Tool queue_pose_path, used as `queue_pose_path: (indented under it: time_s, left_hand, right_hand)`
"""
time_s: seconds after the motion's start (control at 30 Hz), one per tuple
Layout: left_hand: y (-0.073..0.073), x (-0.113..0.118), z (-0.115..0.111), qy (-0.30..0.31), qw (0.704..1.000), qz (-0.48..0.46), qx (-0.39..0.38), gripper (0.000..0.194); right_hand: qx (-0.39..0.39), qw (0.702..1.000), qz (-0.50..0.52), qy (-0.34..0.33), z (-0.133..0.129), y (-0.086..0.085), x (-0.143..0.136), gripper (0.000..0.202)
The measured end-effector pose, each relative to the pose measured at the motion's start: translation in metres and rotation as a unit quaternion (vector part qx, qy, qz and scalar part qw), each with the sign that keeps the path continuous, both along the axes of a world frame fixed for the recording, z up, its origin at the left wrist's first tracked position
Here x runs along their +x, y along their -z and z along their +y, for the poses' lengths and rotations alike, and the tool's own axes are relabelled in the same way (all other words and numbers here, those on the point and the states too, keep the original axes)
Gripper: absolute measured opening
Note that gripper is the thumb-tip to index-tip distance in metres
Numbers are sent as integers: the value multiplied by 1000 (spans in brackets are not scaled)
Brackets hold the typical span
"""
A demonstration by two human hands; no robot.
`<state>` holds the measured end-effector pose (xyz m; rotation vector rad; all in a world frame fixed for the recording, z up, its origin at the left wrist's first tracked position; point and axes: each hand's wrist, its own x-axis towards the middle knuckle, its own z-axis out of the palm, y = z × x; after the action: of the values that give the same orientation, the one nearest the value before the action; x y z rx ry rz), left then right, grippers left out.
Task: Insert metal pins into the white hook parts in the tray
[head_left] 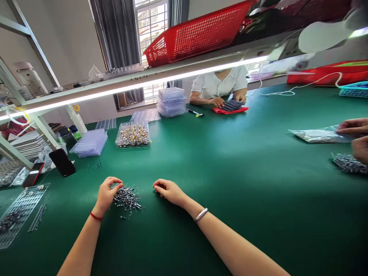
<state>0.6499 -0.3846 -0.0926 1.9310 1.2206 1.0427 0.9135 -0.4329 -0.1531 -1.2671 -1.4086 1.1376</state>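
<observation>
A heap of small dark grey parts with thin wire leads (127,197) lies on the green tabletop. At its left edge is my left hand (106,194), thumb and fingertips drawn together against the heap; whatever may be between them is too small to make out. A gap to the right of the heap separates it from my right hand (170,191), which rests low over the table with its fingers curled into a pinch. Its fingertips hide anything they hold. A few loose parts (125,217) lie just in front of the heap.
Behind are a clear tray of white-and-yellow parts (133,135), stacked clear trays (171,101) and a phone (62,162). A grid tray (21,214) lies left. Overhead runs a lit shelf with a red basket (198,34). Co-workers' hands (359,132) are at right; another person (220,86) sits opposite.
</observation>
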Motion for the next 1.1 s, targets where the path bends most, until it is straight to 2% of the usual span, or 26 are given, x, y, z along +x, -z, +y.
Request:
queue_pose_path:
  time_s: [0.1,0.23,0.3,0.4,0.57,0.73,0.9,1.1]
  left_hand:
    - [-8,27,-11,13,994,-82,-66,34]
    - [-8,80,-31,54,976,-164,-131,36]
    - [-6,102,-37,67,967,-196,-149,35]
    - [1,120,-40,71,956,-231,-165,35]
    - [13,118,-34,37,949,-269,-162,34]
    - [13,109,-35,21,948,-284,-141,29]
    - [11,118,-53,59,954,-269,-119,23]
    - [14,125,-63,74,958,-259,-94,19]
  right_hand:
    - [37,999,21,28,-12,-15,-1,29]
    - [103,991,56,67,-41,-37,-2,38]
    - [116,987,71,79,-50,-40,-3,44]
    - [104,986,101,79,-47,-34,-1,47]
    - [77,985,135,80,-30,-18,10,45]
    - [66,987,121,88,-26,-12,7,41]
    - [112,982,97,117,-34,-20,6,37]
    - [125,985,100,62,-49,-33,10,33]
